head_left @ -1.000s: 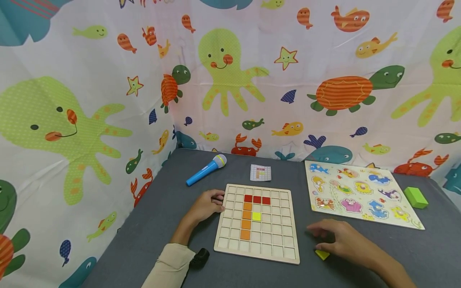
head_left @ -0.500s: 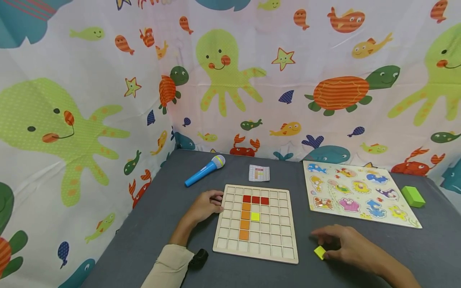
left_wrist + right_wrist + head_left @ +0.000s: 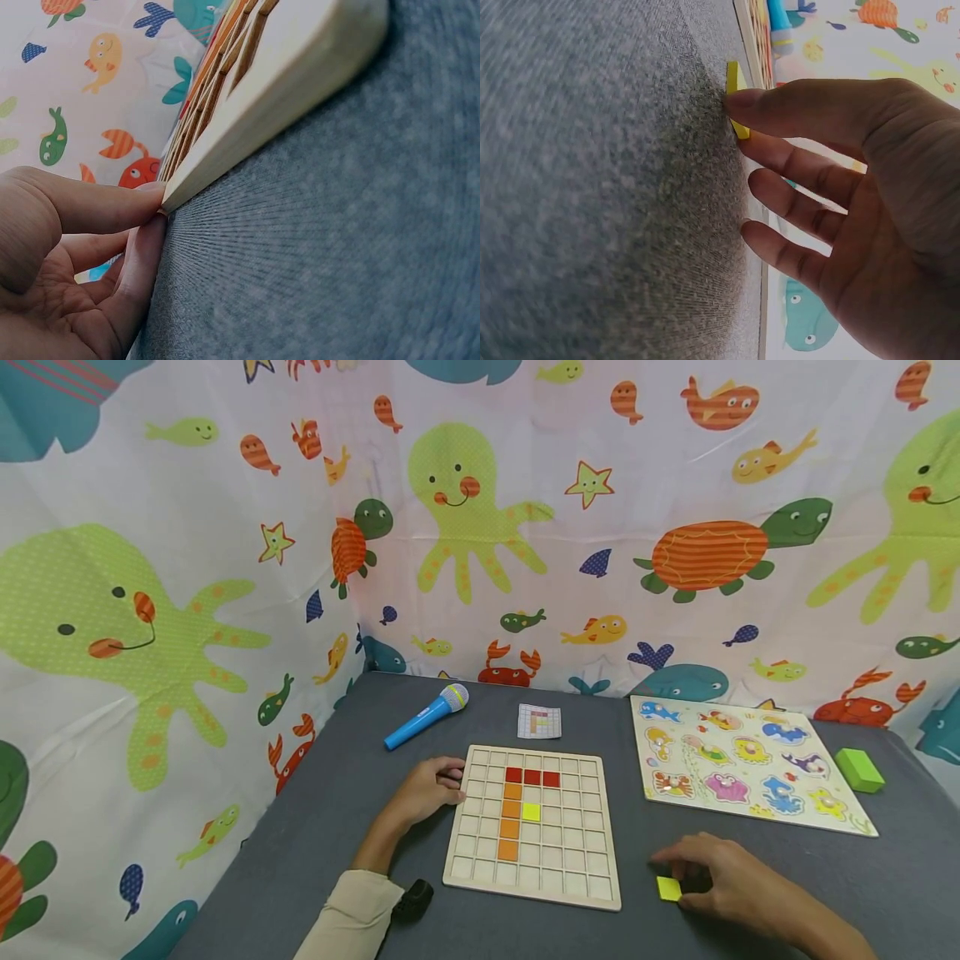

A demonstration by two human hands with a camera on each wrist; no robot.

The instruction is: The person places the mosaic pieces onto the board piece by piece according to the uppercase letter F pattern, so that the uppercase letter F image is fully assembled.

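Observation:
A wooden grid board (image 3: pixel 570 877) lies on the dark cloth, with red tiles (image 3: pixel 532 777), orange tiles (image 3: pixel 510 828) and one yellow tile (image 3: pixel 531 812) set in its squares. At its left edge my left hand (image 3: pixel 425 789) pinches the rim between thumb and index finger, as the left wrist view shows. To the right of the board, my right hand (image 3: pixel 723 877) has thumb and index fingertips on a loose yellow square tile (image 3: pixel 669 889). In the right wrist view, the tile (image 3: pixel 733 75) is low against the cloth, partly hidden by the thumb; the other fingers are bent and hold nothing.
Behind the board lie a small pattern card (image 3: pixel 539 722) and a blue toy microphone (image 3: pixel 427 717). A sea-animal peg puzzle (image 3: pixel 712 752) stands back right, beside a green block (image 3: pixel 860 770). A printed curtain (image 3: pixel 480 527) closes off the back and left.
My right hand has shifted slightly, and the loose yellow tile, partly covered before, has turned and now shows more of its face. The left hand stays at the board's edge.

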